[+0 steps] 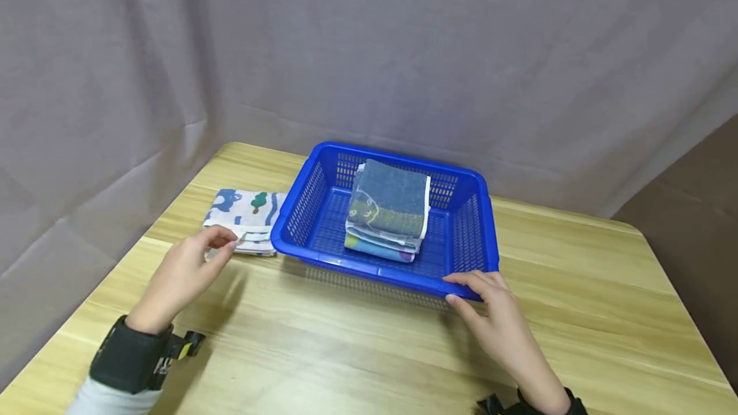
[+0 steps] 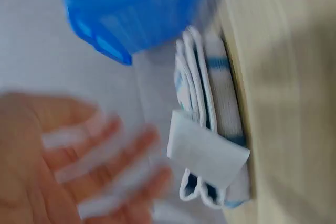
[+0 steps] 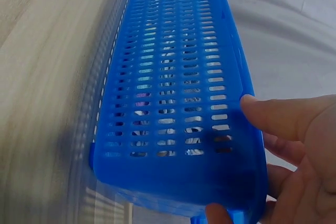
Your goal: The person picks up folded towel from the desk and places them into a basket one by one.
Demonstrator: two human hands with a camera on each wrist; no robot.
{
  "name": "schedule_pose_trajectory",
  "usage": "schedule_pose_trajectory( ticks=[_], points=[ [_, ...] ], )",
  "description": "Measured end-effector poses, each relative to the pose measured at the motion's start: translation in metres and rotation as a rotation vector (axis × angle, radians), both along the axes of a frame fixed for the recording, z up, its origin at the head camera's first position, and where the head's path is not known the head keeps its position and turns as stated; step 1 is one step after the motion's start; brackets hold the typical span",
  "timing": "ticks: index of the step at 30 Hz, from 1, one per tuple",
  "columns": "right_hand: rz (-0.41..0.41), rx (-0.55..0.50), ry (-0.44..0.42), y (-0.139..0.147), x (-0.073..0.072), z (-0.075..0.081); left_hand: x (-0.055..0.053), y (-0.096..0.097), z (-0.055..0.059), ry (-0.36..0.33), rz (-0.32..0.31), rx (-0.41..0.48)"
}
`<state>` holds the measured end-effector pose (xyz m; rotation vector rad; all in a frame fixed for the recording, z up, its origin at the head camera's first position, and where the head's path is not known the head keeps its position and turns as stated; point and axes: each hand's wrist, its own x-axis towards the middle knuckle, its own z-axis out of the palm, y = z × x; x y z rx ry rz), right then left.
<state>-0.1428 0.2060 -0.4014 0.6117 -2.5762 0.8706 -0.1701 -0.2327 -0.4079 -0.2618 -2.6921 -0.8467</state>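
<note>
A blue plastic basket with slotted walls stands on the table. At its near right corner my right hand grips the rim, thumb outside and fingers over the edge. Inside lies a stack of folded towels, a grey-blue one on top and a lighter, colourful one beneath. Left of the basket lies a folded white towel with blue and green pictures; a white tag shows on its side in the left wrist view. My left hand hovers by this towel, fingers loosely bent and holding nothing.
The wooden table extends in front of the basket and to its right. A grey cloth backdrop hangs behind the table's far edge and along the left side. Black straps with small cameras sit on the wrists.
</note>
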Motion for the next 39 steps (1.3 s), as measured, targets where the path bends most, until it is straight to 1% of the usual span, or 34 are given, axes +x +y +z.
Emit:
schedule_pose_trajectory(
  ticks=[3, 6, 7, 9, 10, 13, 14, 17, 20, 22, 26, 28, 31, 34, 37, 39],
  points=[
    [-0.006, 0.002, -0.003, 0.003, 0.002, -0.002, -0.010, -0.005, 0.005, 0.007, 0.109, -0.067],
    [-0.009, 0.002, -0.004, 0.006, 0.004, -0.003, -0.021, -0.009, 0.009, 0.012, 0.205, -0.103],
    [-0.009, 0.003, -0.002, 0.006, 0.005, -0.003, -0.025, -0.010, 0.011, 0.013, 0.223, -0.111],
    [-0.005, 0.001, 0.005, 0.006, 0.005, -0.004, -0.033, -0.013, 0.012, 0.013, 0.232, -0.133],
    [-0.002, -0.002, 0.009, 0.006, 0.005, -0.004, -0.037, -0.014, 0.013, 0.006, 0.226, -0.139],
    [0.001, -0.008, 0.012, 0.005, 0.005, -0.005, -0.050, -0.015, 0.012, 0.002, 0.182, -0.158],
    [0.002, -0.010, 0.012, 0.004, 0.005, -0.005, -0.055, -0.015, 0.010, -0.014, 0.174, -0.163],
    [0.005, -0.010, 0.014, 0.003, 0.005, -0.005, -0.067, -0.016, 0.005, -0.048, 0.188, -0.172],
    [0.015, -0.012, 0.018, 0.000, 0.005, -0.007, -0.074, -0.019, -0.003, -0.105, 0.201, -0.185],
    [0.023, -0.012, 0.021, -0.001, 0.005, -0.007, -0.076, -0.022, -0.008, -0.137, 0.168, -0.193],
    [0.033, -0.016, 0.024, -0.001, 0.005, -0.007, -0.078, -0.025, -0.015, -0.219, 0.058, -0.222],
    [0.033, -0.020, 0.020, -0.001, 0.004, -0.006, -0.079, -0.025, -0.017, -0.238, 0.020, -0.234],
    [0.033, -0.020, 0.012, -0.001, 0.003, -0.004, -0.080, -0.025, -0.017, -0.242, 0.011, -0.259],
    [0.035, -0.016, 0.011, 0.000, 0.001, -0.003, -0.077, -0.025, -0.016, -0.251, 0.003, -0.287],
    [0.031, -0.012, 0.016, 0.002, 0.000, -0.003, -0.072, -0.023, -0.015, -0.253, -0.013, -0.304],
    [0.027, -0.008, 0.021, 0.003, -0.001, -0.002, -0.067, -0.022, -0.016, -0.248, -0.021, -0.308]
  ],
)
